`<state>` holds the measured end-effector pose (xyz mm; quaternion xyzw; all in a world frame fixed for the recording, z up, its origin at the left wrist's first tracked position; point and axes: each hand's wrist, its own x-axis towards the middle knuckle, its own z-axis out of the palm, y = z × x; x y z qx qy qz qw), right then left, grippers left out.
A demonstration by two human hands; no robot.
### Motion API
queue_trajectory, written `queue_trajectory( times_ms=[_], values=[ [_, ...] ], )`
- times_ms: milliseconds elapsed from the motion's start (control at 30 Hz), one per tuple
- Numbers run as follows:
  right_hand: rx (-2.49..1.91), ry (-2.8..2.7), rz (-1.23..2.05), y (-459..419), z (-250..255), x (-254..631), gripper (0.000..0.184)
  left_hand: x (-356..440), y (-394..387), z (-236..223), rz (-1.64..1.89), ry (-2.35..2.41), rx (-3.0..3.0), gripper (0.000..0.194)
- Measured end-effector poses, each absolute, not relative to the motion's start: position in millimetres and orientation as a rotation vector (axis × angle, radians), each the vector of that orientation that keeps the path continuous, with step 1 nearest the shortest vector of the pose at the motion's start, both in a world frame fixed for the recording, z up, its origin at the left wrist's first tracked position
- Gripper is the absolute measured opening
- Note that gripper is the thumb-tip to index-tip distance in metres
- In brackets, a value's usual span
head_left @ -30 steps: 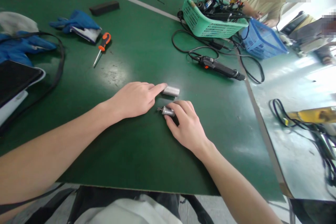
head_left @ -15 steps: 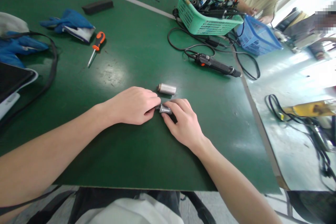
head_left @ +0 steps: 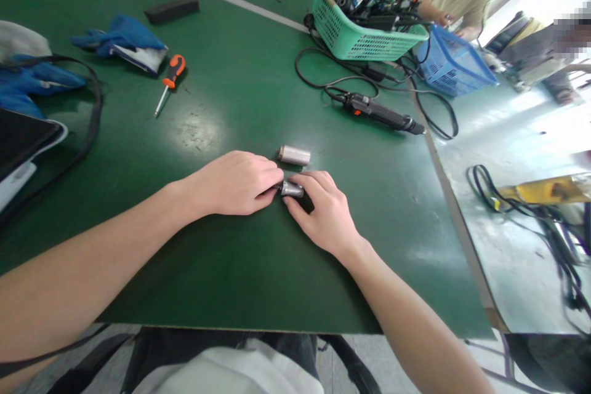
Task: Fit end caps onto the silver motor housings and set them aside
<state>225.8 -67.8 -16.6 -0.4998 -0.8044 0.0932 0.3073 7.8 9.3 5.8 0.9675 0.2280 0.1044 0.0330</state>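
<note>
My right hand holds a small silvery metal cylinder low over the green table, thumb on its near side and fingers on the far side. On the cylinder's left end, my left hand has its fingers pinched around a dark part, mostly hidden by those fingers. Just beyond both hands lies a second metal cylinder on its side, with a brownish left end; neither hand touches it.
An orange-and-black screwdriver and blue gloves lie at left, near a dark block. A corded black power screwdriver rests at right. Behind stand a green basket of tools and a blue basket. A co-worker's hands show beyond.
The metal cylinder in my right hand shows slightly more of its surface, with small shifts of the fingers. Both hands stay in nearly the same place.
</note>
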Motion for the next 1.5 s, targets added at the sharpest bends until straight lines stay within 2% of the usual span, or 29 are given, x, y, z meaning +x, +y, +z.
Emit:
queue_trajectory(
  times_ms=[1500],
  values=[
    [-1.261,-2.147,0.316,-67.8,-13.2,226.5,0.018,8.2,7.9,3.8,0.319,0.629,3.003,0.021]
  ],
)
